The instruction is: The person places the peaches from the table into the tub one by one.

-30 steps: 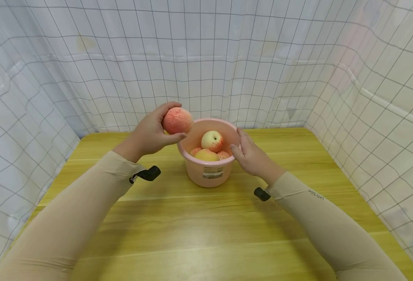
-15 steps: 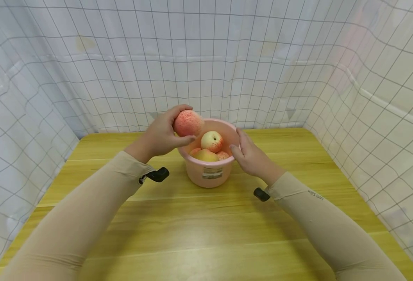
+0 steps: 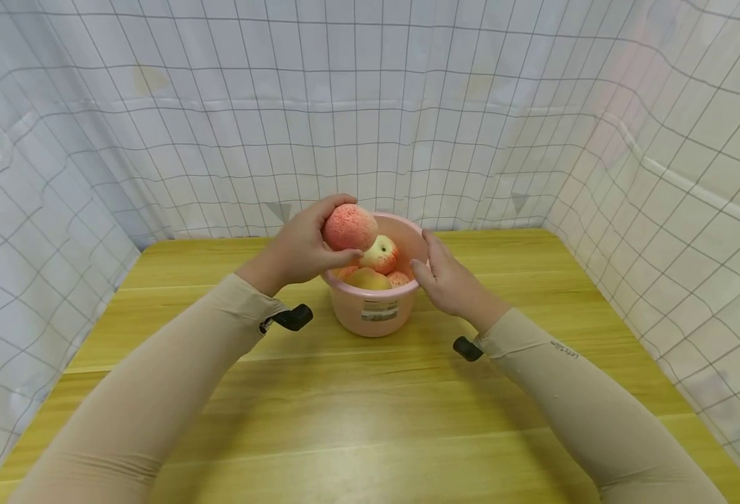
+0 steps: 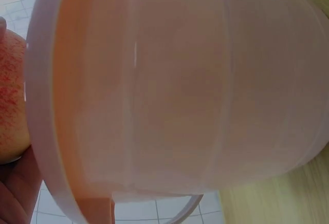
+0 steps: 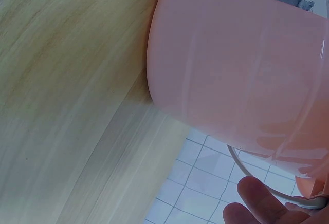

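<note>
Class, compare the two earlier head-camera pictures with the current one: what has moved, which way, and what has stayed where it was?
The left hand, gripping the red peach, has carried it rightward from beside the pink bucket to above its rim, over the fruit inside. It has not let go. The right hand stays on the bucket's right side, and the bucket has not shifted on the wooden table.

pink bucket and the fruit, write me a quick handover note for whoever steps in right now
Left hand grips a red speckled fruit just above the pink bucket rim, not yet released.
Right hand rests against the bucket's right side, steadying it.
Done: several fruits already lie inside the bucket, which stands on the wooden table.
Left: probably lower the held fruit in and let go.
</note>
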The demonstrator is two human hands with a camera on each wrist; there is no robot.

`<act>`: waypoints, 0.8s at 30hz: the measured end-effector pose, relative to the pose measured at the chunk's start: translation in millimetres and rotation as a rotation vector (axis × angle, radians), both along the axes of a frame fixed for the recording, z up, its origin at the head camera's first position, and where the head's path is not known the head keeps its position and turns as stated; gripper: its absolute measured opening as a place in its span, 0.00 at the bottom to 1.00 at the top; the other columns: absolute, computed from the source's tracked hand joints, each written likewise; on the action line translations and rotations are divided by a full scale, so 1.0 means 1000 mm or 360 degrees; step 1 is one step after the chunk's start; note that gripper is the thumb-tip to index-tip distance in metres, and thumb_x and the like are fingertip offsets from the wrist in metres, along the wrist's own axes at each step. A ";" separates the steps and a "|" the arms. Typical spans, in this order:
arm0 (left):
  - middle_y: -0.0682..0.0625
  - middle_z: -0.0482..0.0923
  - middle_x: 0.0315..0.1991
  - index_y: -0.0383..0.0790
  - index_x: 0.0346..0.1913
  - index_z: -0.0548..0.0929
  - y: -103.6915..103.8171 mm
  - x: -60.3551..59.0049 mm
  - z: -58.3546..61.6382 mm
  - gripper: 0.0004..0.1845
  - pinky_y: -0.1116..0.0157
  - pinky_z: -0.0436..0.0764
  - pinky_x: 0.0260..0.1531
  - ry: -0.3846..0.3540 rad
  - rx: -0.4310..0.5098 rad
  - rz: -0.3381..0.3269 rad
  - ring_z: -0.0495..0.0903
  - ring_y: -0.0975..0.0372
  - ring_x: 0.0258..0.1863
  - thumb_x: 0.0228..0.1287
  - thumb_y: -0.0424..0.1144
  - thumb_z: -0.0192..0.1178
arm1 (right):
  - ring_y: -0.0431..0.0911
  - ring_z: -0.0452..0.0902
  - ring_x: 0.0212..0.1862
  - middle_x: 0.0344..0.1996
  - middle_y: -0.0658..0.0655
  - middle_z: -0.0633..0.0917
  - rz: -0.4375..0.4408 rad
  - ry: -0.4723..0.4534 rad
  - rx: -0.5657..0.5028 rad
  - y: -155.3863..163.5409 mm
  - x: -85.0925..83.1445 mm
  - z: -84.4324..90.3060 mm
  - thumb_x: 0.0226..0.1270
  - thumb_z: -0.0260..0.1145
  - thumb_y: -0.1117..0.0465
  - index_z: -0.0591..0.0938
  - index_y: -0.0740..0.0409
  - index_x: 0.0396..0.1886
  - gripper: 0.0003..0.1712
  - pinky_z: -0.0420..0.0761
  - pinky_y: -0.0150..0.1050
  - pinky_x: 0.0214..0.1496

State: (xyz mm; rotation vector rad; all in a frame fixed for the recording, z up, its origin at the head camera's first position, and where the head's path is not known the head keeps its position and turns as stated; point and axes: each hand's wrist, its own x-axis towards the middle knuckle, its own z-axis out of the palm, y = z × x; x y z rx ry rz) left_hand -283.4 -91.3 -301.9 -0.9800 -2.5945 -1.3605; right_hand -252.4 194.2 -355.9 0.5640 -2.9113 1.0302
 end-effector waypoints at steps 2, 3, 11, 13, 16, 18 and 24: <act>0.45 0.79 0.62 0.45 0.72 0.71 0.002 0.001 0.000 0.40 0.50 0.85 0.59 -0.0012 0.0006 -0.0009 0.82 0.53 0.56 0.58 0.40 0.79 | 0.61 0.48 0.85 0.85 0.68 0.48 0.0000 0.0003 0.0001 0.000 0.000 0.000 0.85 0.46 0.47 0.41 0.65 0.86 0.45 0.56 0.60 0.84; 0.45 0.78 0.62 0.45 0.72 0.71 0.002 0.001 0.000 0.40 0.50 0.85 0.59 -0.0015 0.0005 -0.0011 0.82 0.53 0.56 0.58 0.40 0.79 | 0.61 0.48 0.85 0.85 0.68 0.48 0.0000 0.0004 0.0001 0.000 0.000 0.000 0.85 0.46 0.47 0.41 0.65 0.86 0.45 0.56 0.60 0.84; 0.45 0.77 0.65 0.44 0.74 0.70 0.005 0.001 -0.003 0.42 0.49 0.85 0.60 -0.0031 -0.0009 -0.0023 0.82 0.52 0.58 0.58 0.41 0.79 | 0.61 0.49 0.85 0.85 0.68 0.48 0.0005 0.0011 -0.0008 -0.001 -0.001 0.000 0.85 0.46 0.47 0.41 0.66 0.86 0.45 0.57 0.59 0.84; 0.45 0.77 0.65 0.44 0.74 0.69 0.005 0.000 -0.004 0.43 0.49 0.85 0.60 -0.0031 -0.0019 -0.0018 0.82 0.53 0.58 0.58 0.41 0.79 | 0.61 0.49 0.85 0.85 0.68 0.48 0.0003 0.0009 -0.0010 -0.001 -0.001 0.000 0.85 0.47 0.47 0.41 0.66 0.86 0.45 0.57 0.60 0.84; 0.45 0.77 0.65 0.44 0.75 0.69 0.005 0.000 -0.004 0.43 0.49 0.85 0.60 -0.0033 -0.0031 -0.0016 0.82 0.53 0.58 0.58 0.42 0.79 | 0.61 0.49 0.85 0.85 0.68 0.48 -0.0001 0.0002 -0.0002 -0.001 0.000 0.000 0.85 0.46 0.48 0.41 0.66 0.86 0.45 0.57 0.60 0.84; 0.45 0.77 0.65 0.44 0.75 0.69 0.006 0.000 -0.005 0.43 0.48 0.85 0.60 -0.0034 -0.0038 -0.0017 0.82 0.53 0.58 0.59 0.42 0.79 | 0.61 0.49 0.85 0.85 0.68 0.47 -0.0001 0.0000 0.0003 -0.001 0.000 0.000 0.85 0.46 0.48 0.41 0.66 0.86 0.45 0.57 0.60 0.84; 0.45 0.77 0.66 0.44 0.75 0.69 0.007 0.000 -0.005 0.43 0.48 0.85 0.61 -0.0043 -0.0050 -0.0015 0.82 0.53 0.59 0.59 0.43 0.79 | 0.61 0.49 0.85 0.85 0.68 0.48 -0.0009 -0.0009 0.0005 -0.001 -0.001 0.000 0.85 0.47 0.48 0.41 0.66 0.86 0.45 0.57 0.60 0.84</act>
